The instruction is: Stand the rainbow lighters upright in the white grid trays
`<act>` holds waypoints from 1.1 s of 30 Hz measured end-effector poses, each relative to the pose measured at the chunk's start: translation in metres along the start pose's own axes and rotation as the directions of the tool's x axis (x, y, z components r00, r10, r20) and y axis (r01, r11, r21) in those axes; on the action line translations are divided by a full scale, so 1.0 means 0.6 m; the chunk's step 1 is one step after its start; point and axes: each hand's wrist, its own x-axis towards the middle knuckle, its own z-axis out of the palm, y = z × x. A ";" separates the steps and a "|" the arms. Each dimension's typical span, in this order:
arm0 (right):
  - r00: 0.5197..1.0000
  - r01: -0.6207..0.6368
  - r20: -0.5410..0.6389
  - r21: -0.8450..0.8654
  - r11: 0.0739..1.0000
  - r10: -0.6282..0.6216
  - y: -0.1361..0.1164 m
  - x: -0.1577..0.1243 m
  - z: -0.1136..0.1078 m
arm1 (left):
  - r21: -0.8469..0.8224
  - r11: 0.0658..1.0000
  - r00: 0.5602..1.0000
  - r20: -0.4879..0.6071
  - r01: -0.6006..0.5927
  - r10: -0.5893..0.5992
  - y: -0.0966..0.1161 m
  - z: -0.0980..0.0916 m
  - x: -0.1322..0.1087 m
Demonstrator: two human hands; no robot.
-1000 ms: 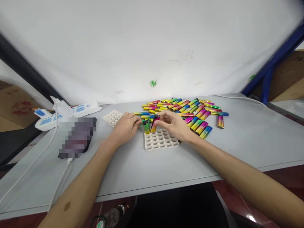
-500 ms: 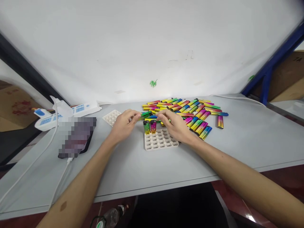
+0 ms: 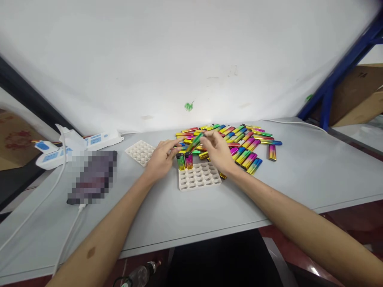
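Observation:
My right hand [image 3: 220, 149] pinches a green-and-yellow lighter [image 3: 196, 141], held tilted above the pile of lighters [image 3: 239, 139]. To its left, my left hand [image 3: 164, 157] has its fingers stretched out and apart, with nothing visible in them. Below the hands lies a white tray with rows of holes [image 3: 200, 181]. Two lighters stand upright in its far left corner: a green one [image 3: 181, 161] and a magenta one [image 3: 188, 160], both with black tops. The metallic, multicoloured pile spreads behind and right of the tray.
A second white tray [image 3: 139, 150] lies beyond my left hand. Further left are a blurred phone [image 3: 94, 177] on a white cable and a power strip [image 3: 98, 139]. One lighter [image 3: 272, 152] lies apart at the right. A white wall [image 3: 191, 59] stands behind the table.
The green-and-yellow lighter has passed from my left hand to my right hand, which now lifts it tilted. My left fingers have opened. The view has shifted slightly.

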 end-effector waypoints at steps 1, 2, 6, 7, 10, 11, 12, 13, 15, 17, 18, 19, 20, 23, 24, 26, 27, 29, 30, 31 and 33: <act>0.999 -0.035 -0.035 0.072 0.997 0.038 -0.002 0.001 -0.003 | 0.070 0.997 0.999 0.034 -0.041 0.039 -0.001 -0.001 -0.001; 0.996 -0.071 -0.051 0.145 0.987 0.079 -0.003 0.002 -0.007 | 0.132 0.988 0.995 0.075 -0.081 0.071 -0.002 -0.002 -0.003; 0.981 -0.181 -0.014 0.272 0.945 0.191 -0.007 0.009 -0.022 | 0.283 0.950 0.980 0.182 -0.131 0.081 -0.010 -0.007 -0.009; 0.975 -0.215 0.010 0.270 0.938 0.221 -0.007 0.010 -0.025 | 0.305 0.944 0.979 0.191 -0.130 0.073 -0.012 -0.008 -0.010; 0.946 -0.324 0.095 0.242 0.915 0.310 -0.004 0.012 -0.028 | 0.343 0.931 0.980 0.190 -0.126 0.062 -0.013 -0.013 -0.010; 0.937 -0.347 0.113 0.218 0.912 0.330 -0.003 0.012 -0.028 | 0.354 0.927 0.981 0.183 -0.122 0.060 -0.012 -0.016 -0.009; 0.931 -0.363 0.124 0.190 0.912 0.345 -0.001 0.012 -0.028 | 0.364 0.924 0.983 0.173 -0.116 0.055 -0.011 -0.018 -0.009; 0.925 -0.375 0.129 0.165 0.912 0.357 -0.001 0.011 -0.028 | 0.372 0.922 0.985 0.162 -0.108 0.050 -0.010 -0.020 -0.009; 0.918 -0.389 0.138 0.129 0.912 0.372 -0.001 0.010 -0.029 | 0.377 0.922 0.989 0.144 -0.089 0.036 -0.008 -0.023 -0.009; 0.913 -0.394 0.161 0.117 0.911 0.374 -0.004 0.009 -0.029 | 0.371 0.925 0.990 0.140 -0.081 0.031 -0.007 -0.024 -0.009; 0.912 -0.394 0.168 0.114 0.912 0.373 -0.006 0.009 -0.029 | 0.367 0.926 0.989 0.146 -0.084 0.032 -0.007 -0.024 -0.009; 0.911 -0.395 0.173 0.111 0.912 0.373 -0.009 0.008 -0.030 | 0.366 0.926 0.987 0.156 -0.090 0.035 -0.008 -0.023 -0.009; 0.910 -0.396 0.177 0.107 0.912 0.374 -0.011 0.008 -0.029 | 0.366 0.925 0.985 0.169 -0.099 0.038 -0.009 -0.022 -0.009; 0.908 -0.400 0.183 0.116 0.909 0.376 -0.013 0.007 -0.028 | 0.371 0.922 0.977 0.208 -0.114 0.037 -0.015 -0.019 -0.008; 0.908 -0.400 0.188 0.126 0.908 0.374 -0.013 0.006 -0.027 | 0.373 0.921 0.976 0.216 -0.115 0.034 -0.017 -0.019 -0.007; 0.911 -0.399 0.180 0.154 0.904 0.372 -0.012 0.005 -0.025 | 0.373 0.920 0.974 0.225 -0.119 0.034 -0.021 -0.018 -0.007; 0.912 -0.399 0.171 0.164 0.902 0.372 -0.011 0.004 -0.024 | 0.372 0.920 0.973 0.227 -0.120 0.035 -0.023 -0.018 -0.006; 0.915 -0.397 0.148 0.169 0.902 0.375 -0.011 0.003 -0.023 | 0.373 0.920 0.973 0.227 -0.120 0.035 -0.023 -0.019 -0.006; 0.916 -0.395 0.138 0.165 0.904 0.376 -0.012 0.002 -0.022 | 0.373 0.921 0.974 0.225 -0.116 0.032 -0.022 -0.020 -0.007; 0.917 -0.395 0.133 0.161 0.904 0.377 -0.012 0.002 -0.022 | 0.373 0.921 0.974 0.224 -0.111 0.027 -0.020 -0.021 -0.007; 0.913 -0.403 0.143 0.158 0.902 0.382 -0.015 0.001 -0.022 | 0.370 0.923 0.975 0.220 -0.104 0.022 -0.015 -0.023 -0.007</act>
